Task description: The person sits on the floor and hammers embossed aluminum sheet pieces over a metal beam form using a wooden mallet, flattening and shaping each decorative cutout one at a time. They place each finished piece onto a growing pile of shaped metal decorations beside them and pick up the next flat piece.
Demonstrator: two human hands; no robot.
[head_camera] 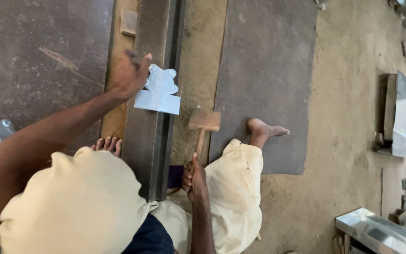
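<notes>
Upper centre of the frame, my left hand pinches a thin, light, stiff sheet-metal cutout by its left edge, flat on the heavy steel beam; its cut edges look sharp. Lower centre, my right hand clasps the wooden mallet by the handle.

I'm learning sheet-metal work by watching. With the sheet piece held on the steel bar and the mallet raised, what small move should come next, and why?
Probably bring the wooden mallet down onto the sheet piece. The left hand already pins it on the steel bar, while the right hand grips the handle with the head off to the bar's side, not touching the sheet.
</notes>
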